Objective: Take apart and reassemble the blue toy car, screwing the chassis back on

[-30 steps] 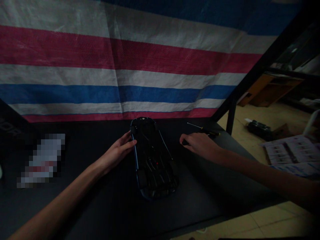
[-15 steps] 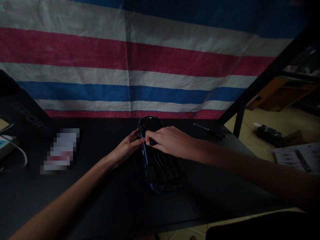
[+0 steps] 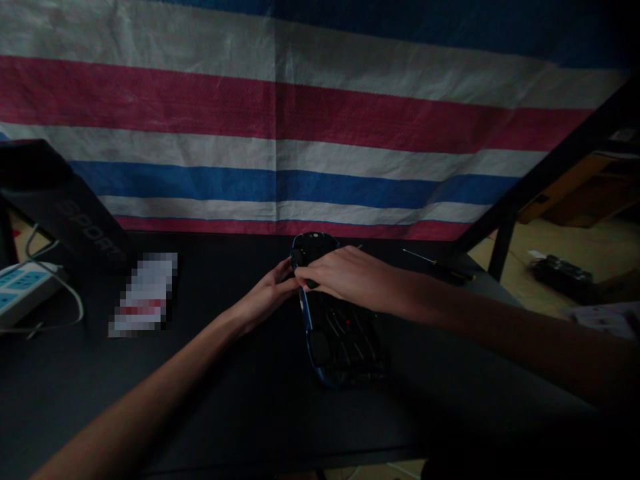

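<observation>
A blue toy car (image 3: 345,340) lies upside down on the black table, its dark underside and wheels facing up. My left hand (image 3: 267,293) grips the car's left side near the far end, with fingers and thumb along its edge. Across the far half of the underside, my right hand (image 3: 345,277) is closed, fingers curled in. Something dark shows under its fingers, and a thin light sliver sticks out behind the knuckles; I cannot make out what it holds. A screwdriver (image 3: 450,272) with a dark handle lies on the table to the right.
A pixelated flat item (image 3: 147,290) lies left on the black table (image 3: 240,400). Behind it leans a dark object (image 3: 90,227) marked SPORT, and a power strip (image 3: 27,287) with a white cable stands at far left. A striped sheet (image 3: 350,120) hangs behind.
The view has turned slightly left, so everything sits further right in the picture. My right hand has twisted a little over the car; my left hand keeps its place.
</observation>
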The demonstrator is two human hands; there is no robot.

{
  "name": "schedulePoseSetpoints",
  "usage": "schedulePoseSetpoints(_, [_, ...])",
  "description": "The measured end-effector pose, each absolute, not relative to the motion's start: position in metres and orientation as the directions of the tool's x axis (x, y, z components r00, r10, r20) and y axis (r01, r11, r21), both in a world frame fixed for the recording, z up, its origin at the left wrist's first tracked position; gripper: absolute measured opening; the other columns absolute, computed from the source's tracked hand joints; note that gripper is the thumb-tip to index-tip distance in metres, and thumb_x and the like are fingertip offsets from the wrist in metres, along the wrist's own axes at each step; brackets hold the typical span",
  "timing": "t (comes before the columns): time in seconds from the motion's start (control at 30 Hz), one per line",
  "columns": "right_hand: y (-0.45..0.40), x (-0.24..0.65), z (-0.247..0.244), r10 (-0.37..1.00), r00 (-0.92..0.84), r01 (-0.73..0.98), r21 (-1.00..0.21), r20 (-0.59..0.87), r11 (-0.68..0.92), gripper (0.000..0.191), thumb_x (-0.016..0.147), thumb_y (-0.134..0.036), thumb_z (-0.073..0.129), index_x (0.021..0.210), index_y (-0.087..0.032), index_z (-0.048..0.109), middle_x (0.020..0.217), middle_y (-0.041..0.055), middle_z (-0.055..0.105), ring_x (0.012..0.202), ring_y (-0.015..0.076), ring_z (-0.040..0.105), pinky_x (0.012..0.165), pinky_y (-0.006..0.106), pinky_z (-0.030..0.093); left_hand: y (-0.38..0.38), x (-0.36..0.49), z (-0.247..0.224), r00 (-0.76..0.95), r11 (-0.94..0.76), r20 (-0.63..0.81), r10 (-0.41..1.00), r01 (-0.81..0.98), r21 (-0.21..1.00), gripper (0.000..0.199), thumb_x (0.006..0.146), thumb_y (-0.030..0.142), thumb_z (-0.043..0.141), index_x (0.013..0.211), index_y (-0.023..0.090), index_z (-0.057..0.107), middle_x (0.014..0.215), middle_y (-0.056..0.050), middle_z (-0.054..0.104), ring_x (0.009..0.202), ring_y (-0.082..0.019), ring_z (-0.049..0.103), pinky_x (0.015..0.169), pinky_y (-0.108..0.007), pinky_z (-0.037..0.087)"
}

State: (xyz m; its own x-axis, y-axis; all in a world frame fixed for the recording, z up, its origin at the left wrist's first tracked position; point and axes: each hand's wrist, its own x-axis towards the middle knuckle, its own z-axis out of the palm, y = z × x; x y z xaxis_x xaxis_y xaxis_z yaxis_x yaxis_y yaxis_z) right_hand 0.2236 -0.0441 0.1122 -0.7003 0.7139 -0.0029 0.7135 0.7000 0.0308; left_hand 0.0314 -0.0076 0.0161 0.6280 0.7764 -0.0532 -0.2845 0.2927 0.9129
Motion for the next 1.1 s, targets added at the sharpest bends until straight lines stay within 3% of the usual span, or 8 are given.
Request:
schedulePoseSetpoints(0.2, [-0.045,0.222,0.112,0.728,-0.685,0.727,0.041,-0.015,0.685,0.014,0.101,-0.024,0.060,0.109,-0.018,0.070,0.097,0.0087,0.075,0.085,0.0242,0.071,0.065,0.033,0.038,-0.007,0.031,0.014,0.636,0.302,-0.058,0.769,-0.283,0.910,0.072,0.083,0.022,0.080,0.149,0.019,0.052,0.158,-0.014,0.052,0.147,-0.034,0.045,0.128,-0.050,0.027])
schedulePoseSetpoints(0.37, [-0.047,0.223,0.124,0.766,-0.643,0.758,-0.128,0.013,0.639,0.017,0.104,-0.032,0.054,0.108,-0.020,0.066,0.103,0.0070,0.074,0.090,0.0219,0.068,0.072,0.032,0.041,-0.007,0.030,0.014,0.643,0.291,-0.059,0.763,-0.261,0.921,0.073,0.088,0.024,0.077,0.154,0.020,0.045,0.163,-0.015,0.044,0.149,-0.033,0.043,0.127,-0.050,0.028])
schedulePoseSetpoints(0.53, [-0.047,0.227,0.144,0.784,-0.572,0.670,-0.416,0.239,0.615,0.023,0.108,-0.032,0.044,0.101,-0.018,0.061,0.099,0.0052,0.069,0.094,0.0176,0.064,0.086,0.031,0.042,-0.008,0.032,0.017,0.634,0.280,-0.066,0.771,-0.244,0.929,0.073,0.087,0.024,0.078,0.153,0.020,0.046,0.164,-0.015,0.042,0.151,-0.034,0.041,0.128,-0.052,0.026])
schedulePoseSetpoints(0.7, [-0.050,0.233,0.152,0.780,-0.431,0.688,-0.393,0.455,0.610,0.030,0.108,-0.034,0.045,0.092,-0.017,0.065,0.093,0.0039,0.063,0.085,0.0155,0.059,0.082,0.029,0.042,-0.007,0.033,0.018,0.624,0.240,-0.054,0.780,-0.217,0.946,0.080,0.079,0.021,0.083,0.151,0.020,0.049,0.163,-0.014,0.044,0.153,-0.034,0.037,0.129,-0.052,0.022])
schedulePoseSetpoints(0.83, [-0.057,0.233,0.145,0.829,-0.391,0.675,-0.487,0.401,0.554,0.029,0.105,-0.038,0.053,0.093,-0.017,0.069,0.071,-0.0034,0.060,0.063,0.0109,0.052,0.064,0.026,0.035,-0.007,0.032,0.017,0.633,0.260,-0.058,0.772,-0.232,0.937,0.079,0.083,0.020,0.079,0.154,0.021,0.046,0.165,-0.014,0.042,0.151,-0.034,0.039,0.127,-0.052,0.027])
schedulePoseSetpoints(0.93, [-0.061,0.231,0.138,0.844,-0.416,0.649,-0.539,0.339,0.536,0.023,0.102,-0.037,0.058,0.100,-0.017,0.070,0.075,-0.0029,0.066,0.064,0.0107,0.055,0.063,0.025,0.036,-0.008,0.032,0.019,0.641,0.265,-0.050,0.766,-0.245,0.933,0.076,0.085,0.019,0.076,0.155,0.019,0.044,0.167,-0.015,0.039,0.150,-0.034,0.041,0.126,-0.050,0.029])
schedulePoseSetpoints(1.1, [-0.062,0.229,0.133,0.843,-0.414,0.665,-0.519,0.343,0.538,0.022,0.104,-0.034,0.056,0.102,-0.018,0.070,0.081,-0.0012,0.069,0.066,0.0106,0.058,0.064,0.025,0.038,-0.011,0.033,0.024,0.640,0.266,-0.049,0.767,-0.247,0.932,0.077,0.086,0.017,0.074,0.155,0.017,0.043,0.167,-0.016,0.038,0.150,-0.033,0.040,0.126,-0.048,0.029])
